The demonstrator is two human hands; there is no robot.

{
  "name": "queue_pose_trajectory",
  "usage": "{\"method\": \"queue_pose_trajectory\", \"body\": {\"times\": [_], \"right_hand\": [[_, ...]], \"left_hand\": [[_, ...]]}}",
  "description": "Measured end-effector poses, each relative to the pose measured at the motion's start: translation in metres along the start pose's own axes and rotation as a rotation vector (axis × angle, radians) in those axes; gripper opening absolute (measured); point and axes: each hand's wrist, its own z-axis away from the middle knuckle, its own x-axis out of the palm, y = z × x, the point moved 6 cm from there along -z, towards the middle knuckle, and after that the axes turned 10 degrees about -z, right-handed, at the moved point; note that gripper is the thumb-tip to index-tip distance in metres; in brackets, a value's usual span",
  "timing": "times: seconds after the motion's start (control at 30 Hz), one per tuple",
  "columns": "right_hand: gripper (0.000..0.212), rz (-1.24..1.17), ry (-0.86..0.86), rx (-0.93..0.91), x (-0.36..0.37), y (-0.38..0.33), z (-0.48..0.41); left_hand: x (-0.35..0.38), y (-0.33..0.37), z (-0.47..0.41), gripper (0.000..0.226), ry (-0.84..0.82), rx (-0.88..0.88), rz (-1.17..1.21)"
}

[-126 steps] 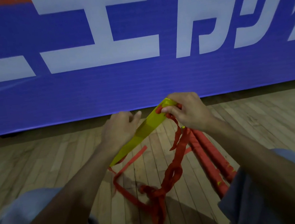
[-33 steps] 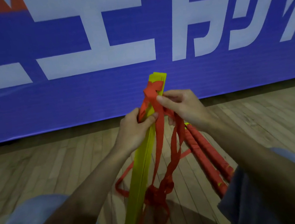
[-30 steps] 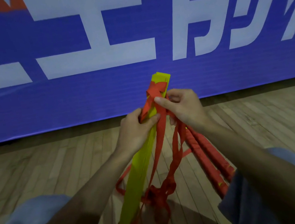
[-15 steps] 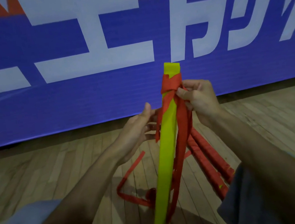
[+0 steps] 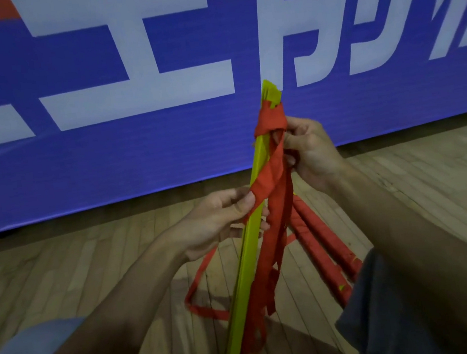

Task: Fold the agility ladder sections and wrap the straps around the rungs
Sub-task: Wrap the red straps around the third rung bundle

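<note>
Since half a second ago the left hand (image 5: pixel 217 224) has closed on a red strap (image 5: pixel 267 172) and drawn it slantwise across the front of the yellow rungs (image 5: pixel 242 290), where before it lay open behind them. In the head view the stacked rungs stand nearly upright between the knees, leaning slightly right, with strap already bound round them just below the top. The left hand pinches the strap between thumb and fingers. The right hand (image 5: pixel 315 155) grips the straps just beneath the binding. More strap hangs down the rungs, and a loop lies on the wooden floor (image 5: pixel 61 271). Two red-wrapped bundles (image 5: pixel 322 239) lie behind, near a blue banner (image 5: pixel 107 163).
</note>
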Motion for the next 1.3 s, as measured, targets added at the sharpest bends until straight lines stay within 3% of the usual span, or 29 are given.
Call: {"method": "queue_pose_trajectory", "body": {"times": [0.13,0.27,0.43,0.53,0.6,0.8,0.93,1.03,1.1,1.2,1.3], "right_hand": [[0.015,0.165,0.044,0.074,-0.002,0.008,-0.002],[0.025,0.439,-0.036,0.295,-0.006,0.018,0.004],[0.035,0.261,-0.061,0.504,0.002,0.025,0.011],[0.042,0.183,-0.029,0.476,0.012,0.031,0.013],[0.041,0.214,0.041,0.393,0.018,0.037,0.013],[0.024,0.301,0.212,0.171,0.014,0.039,0.006],[0.018,0.229,0.177,0.107,0.003,0.029,0.002],[0.021,0.214,0.053,0.023,0.001,0.019,0.000],[0.021,0.190,-0.043,-0.049,0.003,0.010,0.001],[0.012,0.084,-0.155,-0.084,0.001,0.003,0.000],[0.035,-0.053,-0.247,-0.059,0.000,-0.001,0.002]], "left_hand": [[-0.005,-0.004,-0.001,0.042,0.131,-0.024,-0.020],[-0.015,-0.013,-0.002,0.038,0.240,-0.104,-0.217],[-0.029,-0.014,-0.007,0.030,0.437,-0.065,-0.609],[-0.032,-0.010,-0.005,0.029,0.554,-0.059,-0.941],[-0.031,-0.008,-0.001,0.030,0.605,-0.048,-1.012],[-0.030,0.001,0.001,0.027,0.626,0.011,-1.003],[-0.032,0.012,0.004,0.028,0.644,0.099,-0.837],[-0.040,0.021,0.008,0.018,0.641,0.130,-0.571],[-0.039,0.024,0.008,0.019,0.516,0.137,-0.378],[-0.024,0.019,0.005,0.024,0.206,0.075,-0.240],[-0.011,0.012,0.009,0.039,0.018,-0.002,-0.135]]}}
